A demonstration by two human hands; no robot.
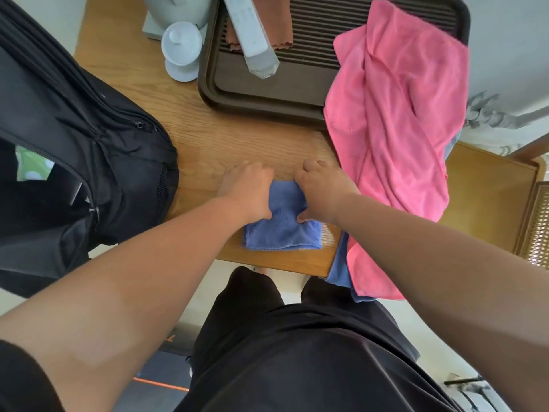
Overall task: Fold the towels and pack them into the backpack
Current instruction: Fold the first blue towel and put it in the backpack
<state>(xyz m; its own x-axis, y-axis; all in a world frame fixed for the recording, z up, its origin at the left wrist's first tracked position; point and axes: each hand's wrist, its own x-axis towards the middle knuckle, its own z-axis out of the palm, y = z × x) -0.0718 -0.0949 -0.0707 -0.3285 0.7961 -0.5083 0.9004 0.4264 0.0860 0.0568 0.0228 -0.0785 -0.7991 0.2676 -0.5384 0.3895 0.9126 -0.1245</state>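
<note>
A small blue towel point(282, 230), folded into a compact square, lies near the front edge of the wooden table point(196, 126). My left hand point(246, 188) grips its far left part, fingers curled over the far edge and thumb on top. My right hand point(322, 188) grips the far right part the same way. A large pink towel point(398, 120) lies unfolded to the right, draped over the table's right edge. Under it another blue towel point(341, 272) hangs off the corner. The black backpack point(74, 150) stands open at the left, with something green and white inside.
A dark slatted tray point(261, 93) sits at the back of the table, holding a brown cloth point(276, 22) and a clear bottle point(252, 34). A white lidded cup point(181, 52) and a kettle base stand to its left. A wooden chair point(490, 197) is at the right.
</note>
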